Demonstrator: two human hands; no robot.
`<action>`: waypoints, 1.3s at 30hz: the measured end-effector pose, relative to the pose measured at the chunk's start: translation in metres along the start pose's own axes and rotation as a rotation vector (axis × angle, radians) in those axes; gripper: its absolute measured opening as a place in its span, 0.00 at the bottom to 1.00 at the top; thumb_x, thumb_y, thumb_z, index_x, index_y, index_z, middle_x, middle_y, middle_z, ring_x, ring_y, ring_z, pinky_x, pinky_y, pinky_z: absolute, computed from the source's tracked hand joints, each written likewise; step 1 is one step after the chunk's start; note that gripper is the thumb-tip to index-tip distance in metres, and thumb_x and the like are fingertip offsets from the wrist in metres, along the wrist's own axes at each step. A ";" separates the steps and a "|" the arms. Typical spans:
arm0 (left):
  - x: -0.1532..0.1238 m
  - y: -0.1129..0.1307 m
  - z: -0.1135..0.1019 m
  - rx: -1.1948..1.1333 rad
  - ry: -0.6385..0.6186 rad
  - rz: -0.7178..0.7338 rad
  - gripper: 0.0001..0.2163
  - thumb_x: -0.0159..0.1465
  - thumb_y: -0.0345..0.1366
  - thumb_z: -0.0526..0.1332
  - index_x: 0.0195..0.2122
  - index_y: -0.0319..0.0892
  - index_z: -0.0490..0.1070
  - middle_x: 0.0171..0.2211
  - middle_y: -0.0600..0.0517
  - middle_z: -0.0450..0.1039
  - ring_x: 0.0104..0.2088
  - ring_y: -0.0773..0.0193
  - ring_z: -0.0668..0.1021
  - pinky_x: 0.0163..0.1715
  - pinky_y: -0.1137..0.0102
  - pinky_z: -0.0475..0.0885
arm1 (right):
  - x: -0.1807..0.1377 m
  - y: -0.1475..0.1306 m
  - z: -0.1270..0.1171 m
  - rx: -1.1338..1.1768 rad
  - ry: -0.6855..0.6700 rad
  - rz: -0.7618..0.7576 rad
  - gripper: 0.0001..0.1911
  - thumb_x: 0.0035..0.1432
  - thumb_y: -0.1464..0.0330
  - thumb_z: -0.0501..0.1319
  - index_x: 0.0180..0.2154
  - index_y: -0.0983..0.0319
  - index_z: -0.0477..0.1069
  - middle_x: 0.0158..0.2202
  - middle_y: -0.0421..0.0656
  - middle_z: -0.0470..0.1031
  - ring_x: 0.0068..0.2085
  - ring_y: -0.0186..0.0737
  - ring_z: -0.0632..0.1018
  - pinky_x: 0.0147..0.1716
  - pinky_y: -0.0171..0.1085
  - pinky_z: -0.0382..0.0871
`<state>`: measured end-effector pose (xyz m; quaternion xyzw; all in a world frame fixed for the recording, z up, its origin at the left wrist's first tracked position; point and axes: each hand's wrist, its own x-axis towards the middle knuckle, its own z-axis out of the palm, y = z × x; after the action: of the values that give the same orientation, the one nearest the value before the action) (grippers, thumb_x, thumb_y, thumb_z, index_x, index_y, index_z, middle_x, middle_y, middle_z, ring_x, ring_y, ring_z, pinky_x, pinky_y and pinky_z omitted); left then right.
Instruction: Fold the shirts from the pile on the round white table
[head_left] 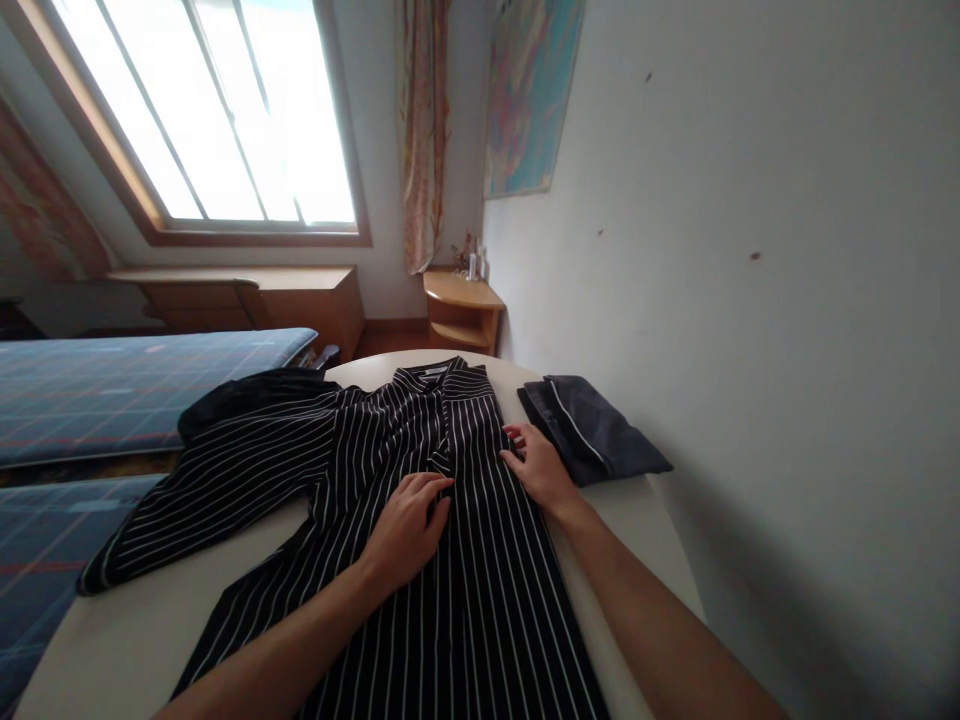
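Observation:
A black shirt with thin white stripes (375, 450) lies spread on a round white table (645, 520), collar at the far edge and one sleeve hanging off to the left. My left hand (405, 525) rests on the shirt's middle front, fingers curled down onto the cloth by the placket. My right hand (536, 465) lies flat on the shirt's right side edge, fingers stretched out. Neither hand lifts the fabric.
A folded dark grey garment (592, 425) sits on the table's right side, close to the white wall. A bed with a blue plaid cover (112, 390) stands to the left. A wooden desk (247, 295) and a corner shelf (461, 305) stand under the window.

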<state>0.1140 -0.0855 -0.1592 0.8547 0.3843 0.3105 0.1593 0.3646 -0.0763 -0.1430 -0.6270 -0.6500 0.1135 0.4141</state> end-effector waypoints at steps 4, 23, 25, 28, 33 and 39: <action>0.001 0.000 0.000 0.033 -0.009 0.007 0.16 0.70 0.34 0.55 0.58 0.47 0.69 0.53 0.49 0.73 0.54 0.57 0.73 0.57 0.56 0.70 | -0.003 -0.003 -0.001 -0.197 -0.098 -0.057 0.16 0.58 0.69 0.62 0.49 0.63 0.73 0.51 0.50 0.75 0.54 0.45 0.73 0.58 0.44 0.64; 0.003 -0.018 0.001 0.118 -0.093 0.029 0.23 0.71 0.31 0.45 0.66 0.38 0.57 0.64 0.44 0.64 0.65 0.58 0.64 0.65 0.55 0.62 | -0.057 -0.076 0.012 -0.441 -0.403 -0.154 0.37 0.65 0.45 0.50 0.63 0.66 0.63 0.66 0.55 0.60 0.67 0.54 0.58 0.65 0.54 0.45; 0.003 -0.022 0.003 0.096 -0.097 0.029 0.24 0.69 0.29 0.45 0.66 0.37 0.57 0.64 0.42 0.64 0.65 0.57 0.65 0.64 0.54 0.62 | -0.061 -0.090 0.013 -0.471 -0.326 -0.113 0.32 0.62 0.46 0.56 0.53 0.66 0.71 0.56 0.55 0.71 0.58 0.54 0.69 0.58 0.51 0.58; 0.004 -0.024 0.002 0.052 -0.103 0.034 0.28 0.65 0.25 0.46 0.67 0.37 0.55 0.64 0.42 0.63 0.65 0.60 0.65 0.65 0.55 0.62 | -0.069 -0.110 0.015 -0.547 -0.356 -0.049 0.26 0.57 0.49 0.60 0.43 0.65 0.74 0.44 0.54 0.76 0.47 0.54 0.73 0.49 0.50 0.64; 0.009 -0.023 -0.006 0.004 -0.161 0.084 0.33 0.61 0.22 0.46 0.70 0.39 0.48 0.65 0.45 0.62 0.66 0.63 0.64 0.65 0.58 0.62 | -0.081 -0.126 0.014 -0.606 -0.474 -0.023 0.20 0.58 0.55 0.60 0.40 0.66 0.76 0.42 0.56 0.76 0.46 0.55 0.74 0.49 0.51 0.62; 0.010 -0.019 -0.010 0.078 -0.166 0.139 0.33 0.60 0.22 0.49 0.68 0.46 0.57 0.65 0.50 0.63 0.66 0.60 0.63 0.66 0.56 0.61 | -0.082 -0.126 0.010 -0.561 -0.526 -0.060 0.13 0.58 0.67 0.56 0.36 0.65 0.77 0.38 0.52 0.78 0.43 0.50 0.76 0.48 0.48 0.60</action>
<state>0.1022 -0.0653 -0.1568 0.9076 0.3212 0.2339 0.1354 0.2559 -0.1707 -0.0976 -0.6461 -0.7578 0.0760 0.0489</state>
